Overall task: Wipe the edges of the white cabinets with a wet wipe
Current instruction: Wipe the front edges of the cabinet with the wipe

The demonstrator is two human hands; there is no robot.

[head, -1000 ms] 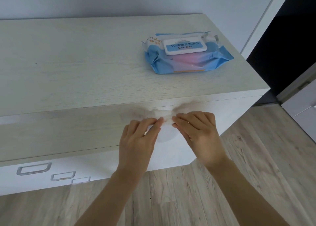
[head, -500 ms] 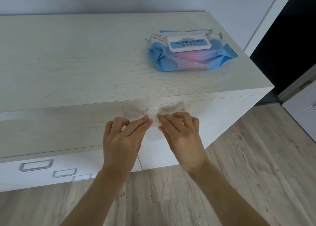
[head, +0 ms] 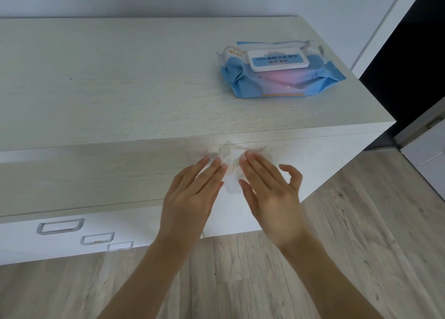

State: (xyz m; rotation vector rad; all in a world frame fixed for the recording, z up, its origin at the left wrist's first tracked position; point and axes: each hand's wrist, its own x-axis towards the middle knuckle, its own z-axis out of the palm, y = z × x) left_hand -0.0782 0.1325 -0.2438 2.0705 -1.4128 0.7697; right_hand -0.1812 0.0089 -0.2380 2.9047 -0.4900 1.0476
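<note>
A crumpled white wet wipe [head: 230,171] is stretched between my two hands, just in front of the front edge [head: 337,132] of the white cabinet. My left hand [head: 192,193] holds the wipe's left part, fingers long over it and thumb hidden beneath. My right hand [head: 269,188] pinches the right part between thumb and forefingers, with the outer fingers spread off to the right. The wipe's upper corners fan out near the seam under the light wood-grain cabinet top [head: 120,89].
A blue and pink pack of wet wipes [head: 279,75] with a white lid lies on the cabinet top at the right. Metal drawer handles [head: 60,226] show low on the left. Wood floor [head: 361,222] lies below, and a dark doorway [head: 409,53] opens at the right.
Both hands with the wipe have drifted slightly right and up toward the cabinet edge. Their fingers have straightened and the wipe has spread wider between them.
</note>
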